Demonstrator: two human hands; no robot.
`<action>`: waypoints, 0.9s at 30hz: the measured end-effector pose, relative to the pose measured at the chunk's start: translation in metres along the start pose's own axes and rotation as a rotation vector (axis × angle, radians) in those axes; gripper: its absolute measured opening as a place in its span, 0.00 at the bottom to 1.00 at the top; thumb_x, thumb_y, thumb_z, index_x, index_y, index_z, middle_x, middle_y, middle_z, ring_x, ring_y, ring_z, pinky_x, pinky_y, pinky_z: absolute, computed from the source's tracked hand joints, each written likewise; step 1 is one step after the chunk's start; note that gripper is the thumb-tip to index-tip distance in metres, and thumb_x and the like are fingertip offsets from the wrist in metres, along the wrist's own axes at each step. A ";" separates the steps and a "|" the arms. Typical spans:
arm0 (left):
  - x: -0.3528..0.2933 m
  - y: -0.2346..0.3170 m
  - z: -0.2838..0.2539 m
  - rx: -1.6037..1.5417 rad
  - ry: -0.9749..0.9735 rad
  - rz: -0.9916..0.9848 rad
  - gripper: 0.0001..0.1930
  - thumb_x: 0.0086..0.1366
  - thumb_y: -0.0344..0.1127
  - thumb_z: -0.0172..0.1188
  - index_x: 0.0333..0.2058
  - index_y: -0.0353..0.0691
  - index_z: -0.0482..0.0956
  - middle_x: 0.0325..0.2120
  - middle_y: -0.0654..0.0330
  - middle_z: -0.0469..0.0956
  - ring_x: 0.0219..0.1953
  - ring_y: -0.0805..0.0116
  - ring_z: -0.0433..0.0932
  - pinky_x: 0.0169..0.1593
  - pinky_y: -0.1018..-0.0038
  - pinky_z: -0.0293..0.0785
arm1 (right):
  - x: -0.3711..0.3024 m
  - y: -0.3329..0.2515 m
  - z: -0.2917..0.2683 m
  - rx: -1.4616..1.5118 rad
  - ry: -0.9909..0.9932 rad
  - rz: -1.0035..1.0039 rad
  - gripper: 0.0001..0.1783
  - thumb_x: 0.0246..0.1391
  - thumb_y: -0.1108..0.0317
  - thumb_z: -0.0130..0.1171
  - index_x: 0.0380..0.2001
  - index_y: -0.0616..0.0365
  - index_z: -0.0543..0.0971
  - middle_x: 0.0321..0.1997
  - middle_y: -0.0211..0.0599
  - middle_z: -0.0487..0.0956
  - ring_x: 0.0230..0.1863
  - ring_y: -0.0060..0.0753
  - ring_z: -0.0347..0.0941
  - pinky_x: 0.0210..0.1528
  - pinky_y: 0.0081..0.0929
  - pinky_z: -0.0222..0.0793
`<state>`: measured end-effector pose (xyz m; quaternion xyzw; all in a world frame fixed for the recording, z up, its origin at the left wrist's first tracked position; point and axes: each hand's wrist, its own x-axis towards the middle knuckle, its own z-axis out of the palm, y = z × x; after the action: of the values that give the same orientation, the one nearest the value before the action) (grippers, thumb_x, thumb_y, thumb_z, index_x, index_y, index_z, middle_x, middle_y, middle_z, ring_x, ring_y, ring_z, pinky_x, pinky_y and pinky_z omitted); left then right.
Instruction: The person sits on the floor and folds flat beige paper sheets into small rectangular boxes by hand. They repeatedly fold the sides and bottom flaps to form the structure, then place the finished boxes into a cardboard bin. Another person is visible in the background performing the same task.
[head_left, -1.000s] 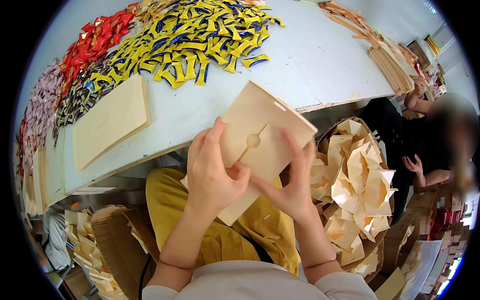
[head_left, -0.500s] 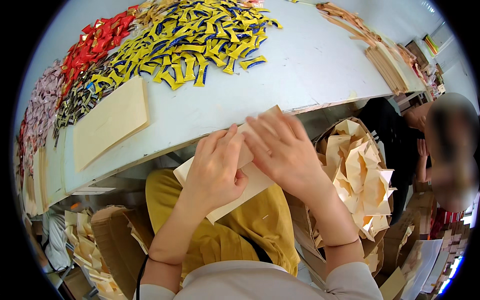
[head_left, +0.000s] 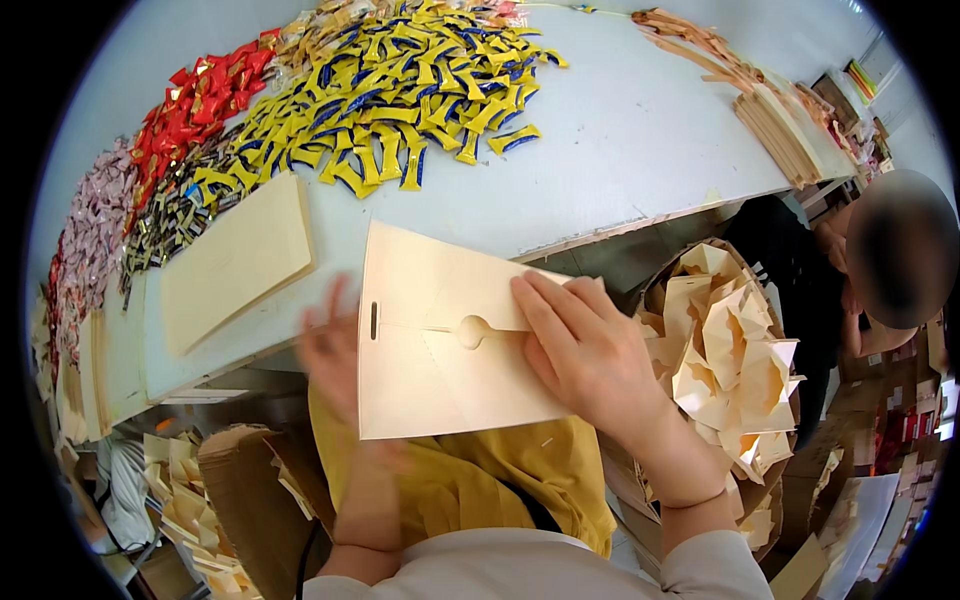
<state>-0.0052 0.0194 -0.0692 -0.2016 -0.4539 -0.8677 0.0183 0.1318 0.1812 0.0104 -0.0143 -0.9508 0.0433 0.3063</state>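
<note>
A cream cardboard blank (head_left: 430,385) is held up over my lap, tilted, its face toward me. It has a narrow slot near its left edge and a round cut-out with a slit running right from it. My right hand (head_left: 595,365) grips its right side, fingers on the face and the slit. My left hand (head_left: 335,350) is blurred beside the blank's left edge and partly behind it, with its fingers apart; whether it touches the blank is hidden. A stack of flat cream cardboard (head_left: 240,265) lies on the white table (head_left: 590,150).
Wrapped sweets lie heaped on the table: yellow-and-blue (head_left: 400,100), red (head_left: 205,100), pale pink (head_left: 90,210). A box of folded cream cardboard pieces (head_left: 725,350) stands right; an open brown box (head_left: 240,490) stands left. Another person (head_left: 785,250) sits at the far right.
The cardboard blank has turned to show its cut-out face and risen. My left hand has come off its face and moved left; my right hand now grips its right side.
</note>
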 end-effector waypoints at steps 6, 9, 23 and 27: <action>-0.034 -0.036 0.026 -0.198 -0.521 -0.056 0.82 0.25 0.69 0.81 0.72 0.41 0.37 0.71 0.42 0.44 0.72 0.41 0.50 0.72 0.48 0.52 | -0.002 -0.019 0.005 0.223 -0.004 0.121 0.23 0.44 0.78 0.64 0.48 0.70 0.77 0.45 0.45 0.81 0.34 0.43 0.76 0.36 0.33 0.77; -0.027 -0.027 0.037 -0.382 -0.598 -0.204 0.84 0.23 0.66 0.84 0.72 0.40 0.36 0.71 0.41 0.44 0.72 0.42 0.51 0.72 0.48 0.53 | -0.004 -0.023 0.004 0.236 -0.002 0.133 0.23 0.44 0.78 0.64 0.48 0.69 0.78 0.44 0.43 0.81 0.33 0.40 0.76 0.34 0.32 0.77; -0.043 -0.024 0.033 -0.340 -0.669 -0.288 0.82 0.19 0.61 0.86 0.71 0.38 0.44 0.69 0.42 0.51 0.68 0.47 0.60 0.69 0.52 0.62 | 0.000 -0.023 0.010 0.315 0.044 0.091 0.28 0.47 0.79 0.63 0.54 0.54 0.78 0.48 0.36 0.77 0.30 0.31 0.77 0.29 0.26 0.76; -0.045 -0.019 0.031 -0.340 -0.667 -0.316 0.82 0.19 0.61 0.87 0.70 0.38 0.44 0.69 0.42 0.51 0.68 0.47 0.60 0.68 0.52 0.62 | -0.001 -0.023 0.013 0.359 0.026 0.081 0.29 0.47 0.78 0.63 0.55 0.51 0.78 0.47 0.34 0.75 0.30 0.30 0.77 0.28 0.26 0.75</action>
<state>0.0427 0.0484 -0.0852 -0.3999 -0.3104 -0.8096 -0.2970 0.1253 0.1570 0.0016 0.0017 -0.9225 0.2243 0.3142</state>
